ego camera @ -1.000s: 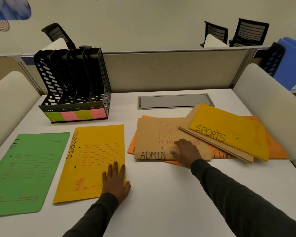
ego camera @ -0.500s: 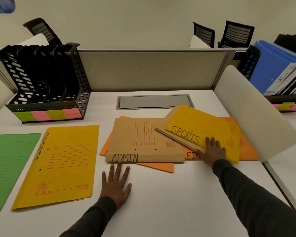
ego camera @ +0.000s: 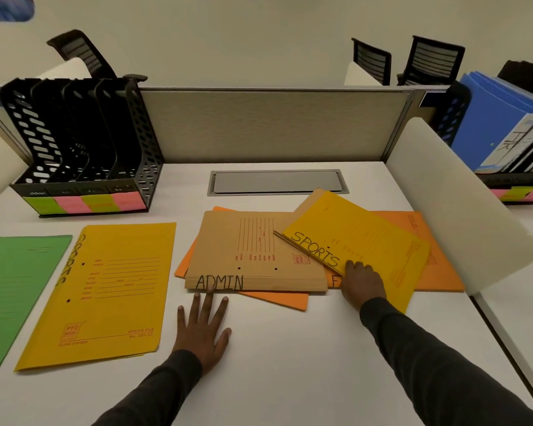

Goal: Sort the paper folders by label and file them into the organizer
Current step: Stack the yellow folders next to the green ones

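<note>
- the green folder point(ego camera: 16, 296) lies flat at the far left of the bench point(ego camera: 290, 364). the black organizer point(ego camera: 83, 155) stands behind it, with no folders showing in its slots.
- just right of the green one lies the first sports folder point(ego camera: 105, 290), flat and on its own. i judge it the pile this step should feed.
- the left hand point(ego camera: 202, 327) is released, palm down and fingers spread on the bench. its fingertips meet the near edge of the brown admin folder point(ego camera: 253, 250).
- the right hand point(ego camera: 362, 281) is grasping the second sports folder point(ego camera: 360, 238), with its fingers curled at the labelled edge. the thumb is hidden.
- that folder lies tilted over another brown folder and the orange folders point(ego camera: 437, 250).
- to do it well, lift that edge clear before carrying it left, so nothing beneath drags along. let the left hand steady the admin folder, then lay the folder squarely on its twin.
</note>
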A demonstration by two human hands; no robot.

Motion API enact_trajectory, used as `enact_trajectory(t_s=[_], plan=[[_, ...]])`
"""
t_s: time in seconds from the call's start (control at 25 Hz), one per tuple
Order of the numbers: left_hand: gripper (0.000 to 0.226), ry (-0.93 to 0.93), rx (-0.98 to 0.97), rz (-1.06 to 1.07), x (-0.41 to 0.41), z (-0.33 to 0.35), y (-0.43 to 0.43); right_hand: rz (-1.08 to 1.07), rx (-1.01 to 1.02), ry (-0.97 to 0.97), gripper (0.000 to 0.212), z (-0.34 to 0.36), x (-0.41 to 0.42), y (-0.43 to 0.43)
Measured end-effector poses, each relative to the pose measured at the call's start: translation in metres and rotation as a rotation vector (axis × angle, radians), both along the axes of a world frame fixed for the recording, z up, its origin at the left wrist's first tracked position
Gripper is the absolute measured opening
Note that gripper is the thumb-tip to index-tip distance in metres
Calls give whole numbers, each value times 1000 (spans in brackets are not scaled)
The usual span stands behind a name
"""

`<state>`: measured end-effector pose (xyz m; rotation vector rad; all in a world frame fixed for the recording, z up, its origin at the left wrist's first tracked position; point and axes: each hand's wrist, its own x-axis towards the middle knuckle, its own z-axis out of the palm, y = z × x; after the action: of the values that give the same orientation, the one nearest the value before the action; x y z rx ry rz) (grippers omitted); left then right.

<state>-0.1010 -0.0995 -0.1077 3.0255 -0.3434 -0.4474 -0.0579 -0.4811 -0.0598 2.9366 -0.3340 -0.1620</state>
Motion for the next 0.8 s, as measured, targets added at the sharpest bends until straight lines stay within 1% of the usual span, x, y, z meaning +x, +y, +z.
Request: enact_trajectory(t_s=[0.08, 0.16, 0.24, 0.32, 0.36, 0.4, 0.44, 0.48, 0.56, 0.6, 0.64, 0.68, 0.72, 0.8], plan=[[97, 2, 11, -6, 1, 2, 0, 58, -38, 52, 28, 6, -1, 4], [93, 24, 33, -7, 3, 5, 0, 110, -20, 85, 25, 18, -1, 12], [84, 70, 70, 8, 5, 14, -3, 142, 45, 80, 24, 34, -3, 33], [82, 61, 36, 37, 6, 29, -11, 168, 138, 50, 22, 51, -7, 69], [80, 20, -42, 56, 5, 38, -14, 189, 184, 38, 21, 59, -9, 93], [75, -17, -182, 94, 4, 47, -19, 212, 222, 26, 20, 66, -12, 117], [69, -12, -388, 158, 4, 58, -23, 232, 258, 11, 19, 73, -15, 143], [63, 81, -648, 255, 5, 71, -23, 248, 299, -9, 19, 79, -18, 170], [52, 454, -1194, 554, 9, 95, -16, 296, 404, -50, 21, 89, -27, 224], [48, 584, -1375, 697, 13, 101, -8, 322, 461, -58, 24, 91, -32, 249], [42, 630, -1471, 802, 15, 104, 4, 349, 504, -55, 27, 92, -37, 271], [34, 621, -1505, 876, 18, 104, 19, 380, 527, -47, 30, 92, -40, 291], [29, 568, -1505, 926, 20, 105, 35, 402, 542, -40, 34, 91, -41, 305], [20, 448, -1484, 946, 27, 104, 80, 380, 599, -13, 46, 87, -39, 323]])
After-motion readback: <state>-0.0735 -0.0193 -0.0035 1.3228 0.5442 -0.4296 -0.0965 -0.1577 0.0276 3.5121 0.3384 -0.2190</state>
